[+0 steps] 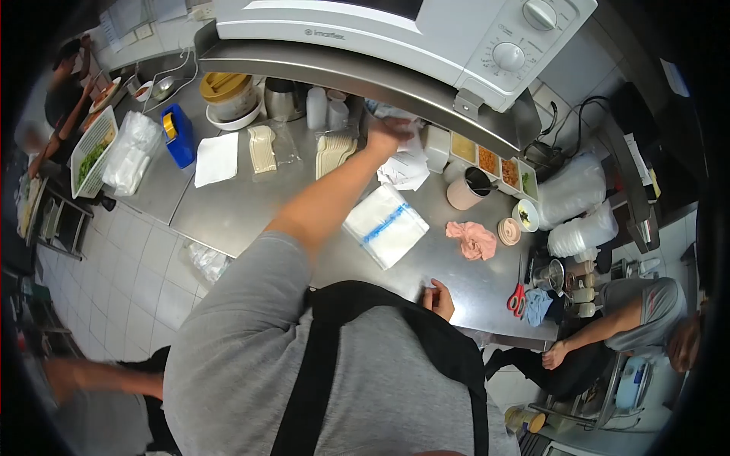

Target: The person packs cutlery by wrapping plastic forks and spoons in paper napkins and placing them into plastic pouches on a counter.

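My left hand [388,137] reaches far forward beneath the steel shelf, among crumpled white papers [407,163] and plastic wrapping. Its fingers are shadowed and blurred, so their grip cannot be made out. Close to my body at the table's front edge rests my right hand [439,299], its fingers curled and nothing visible in them. Between the hands, a folded white plastic packet with a blue stripe [388,226] lies flat on the steel table. Right of it is a crumpled pink cloth [471,240]. Wooden cutlery [334,154] lies left of my left hand.
A microwave [426,30] stands on the shelf [342,74] overhead. Food containers [490,161], a pink tub [465,190] and red-handled scissors [517,298] sit to the right. A blue tape dispenser [178,137] stands left. Co-workers' arms [608,325] show at both sides.
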{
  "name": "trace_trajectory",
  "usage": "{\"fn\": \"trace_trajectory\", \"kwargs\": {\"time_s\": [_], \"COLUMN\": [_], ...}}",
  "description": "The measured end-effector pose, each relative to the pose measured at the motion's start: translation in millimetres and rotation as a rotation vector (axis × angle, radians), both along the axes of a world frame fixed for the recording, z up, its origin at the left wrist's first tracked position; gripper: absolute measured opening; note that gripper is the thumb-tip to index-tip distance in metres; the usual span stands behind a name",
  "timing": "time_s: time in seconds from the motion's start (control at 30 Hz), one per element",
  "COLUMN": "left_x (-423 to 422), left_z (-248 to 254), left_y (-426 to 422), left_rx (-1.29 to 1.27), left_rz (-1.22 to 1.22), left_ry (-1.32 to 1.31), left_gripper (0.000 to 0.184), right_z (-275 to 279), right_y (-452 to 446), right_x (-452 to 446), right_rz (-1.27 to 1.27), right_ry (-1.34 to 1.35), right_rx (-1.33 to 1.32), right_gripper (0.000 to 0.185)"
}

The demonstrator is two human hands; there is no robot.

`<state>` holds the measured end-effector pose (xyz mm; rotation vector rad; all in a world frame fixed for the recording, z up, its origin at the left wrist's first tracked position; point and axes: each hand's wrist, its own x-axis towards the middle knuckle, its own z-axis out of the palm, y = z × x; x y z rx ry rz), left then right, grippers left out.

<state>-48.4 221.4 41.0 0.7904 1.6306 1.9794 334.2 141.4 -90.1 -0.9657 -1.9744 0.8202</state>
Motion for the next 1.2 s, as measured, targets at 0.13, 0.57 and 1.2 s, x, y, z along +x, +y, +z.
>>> {"fn": "trace_trajectory", "kwargs": {"time_s": [0.13,0.57,1.2], "left_x": [-12.6,-3.8,150.3], "left_z": [-80.3,-44.5,-75.0], "left_y": [21.5,-16.9,-200.6], "left_rx": [-0.585,-0.349,-0.363], "left_rz": [0.077,0.255,0.054], "left_ry": [0.799,0.890,1.050], "left_gripper": [0.040,0.053,0.035], "right_z": [-1.9,25.1,27.9], "right_y": [1.7,-6.3,158.2], "right_x": [0.1,-7.5,4.9], "right_rz": [-0.012,0.055,-0.045], "right_ry": [-0.034,-0.102,-0.326], "right_rx": [0.059,0.184,0.602], "right_gripper": [0.025,0.019,0.044]}}
